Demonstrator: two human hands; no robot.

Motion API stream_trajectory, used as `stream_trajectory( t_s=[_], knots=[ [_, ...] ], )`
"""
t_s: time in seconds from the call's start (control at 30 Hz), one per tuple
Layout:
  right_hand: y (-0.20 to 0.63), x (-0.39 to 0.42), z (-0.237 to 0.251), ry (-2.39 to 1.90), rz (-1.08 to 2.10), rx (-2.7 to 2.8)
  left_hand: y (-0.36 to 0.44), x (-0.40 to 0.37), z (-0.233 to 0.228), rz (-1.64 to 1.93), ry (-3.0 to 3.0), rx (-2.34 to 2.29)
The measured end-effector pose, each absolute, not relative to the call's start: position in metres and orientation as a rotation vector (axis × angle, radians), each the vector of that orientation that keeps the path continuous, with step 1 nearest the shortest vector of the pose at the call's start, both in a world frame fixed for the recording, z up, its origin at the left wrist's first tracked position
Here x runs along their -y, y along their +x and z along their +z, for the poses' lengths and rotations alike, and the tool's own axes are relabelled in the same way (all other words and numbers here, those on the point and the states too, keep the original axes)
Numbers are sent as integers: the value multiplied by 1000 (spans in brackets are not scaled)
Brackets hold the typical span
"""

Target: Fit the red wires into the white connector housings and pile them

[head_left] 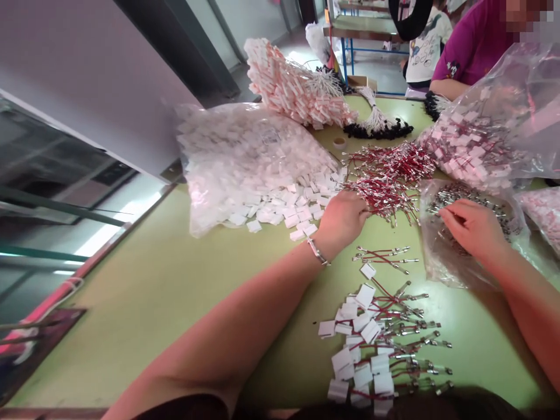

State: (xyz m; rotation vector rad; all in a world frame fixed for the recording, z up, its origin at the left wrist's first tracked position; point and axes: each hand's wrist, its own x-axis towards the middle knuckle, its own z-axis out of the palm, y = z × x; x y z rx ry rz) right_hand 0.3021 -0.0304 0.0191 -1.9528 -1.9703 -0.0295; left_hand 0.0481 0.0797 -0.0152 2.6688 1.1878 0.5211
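Observation:
My left hand (344,219) is at the near left edge of a pile of short red wires (385,181) with metal ends. Its fingers are bent and closed among the wires; what they hold is hidden. Over an open clear bag (441,265) of small metal parts, my right hand (476,230) has thumb and fingers pinched together, and what is in them is too small to tell. A few loose red wires (385,255) lie between my hands. Closer to me are rows of red wires with white plastic housings (362,322) on their left ends and metal-ended, clear-sleeved right ends.
Loose white housings (301,213) spill from a large clear bag (245,157). Behind are a bundle of pinkish-white pieces (293,81), white cables with black ends (378,125) and a tape roll (339,142). A bag of wired housings (472,140) stands right, near a person in purple (475,46).

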Motion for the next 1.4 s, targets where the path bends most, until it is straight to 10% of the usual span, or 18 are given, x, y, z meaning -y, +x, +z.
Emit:
stream_trajectory(
  t_s=[0.57,1.1,1.4],
  knots=[
    [315,20,15,-2490,-228,2219,65,-76,-14,316,2710,-1221],
    [344,24,29,-2113,56,2346,53,-64,8,723,2210,-1114],
    [313,14,8,-2032,-296,2543,61,-50,9,686,1971,-1024]
  ],
)
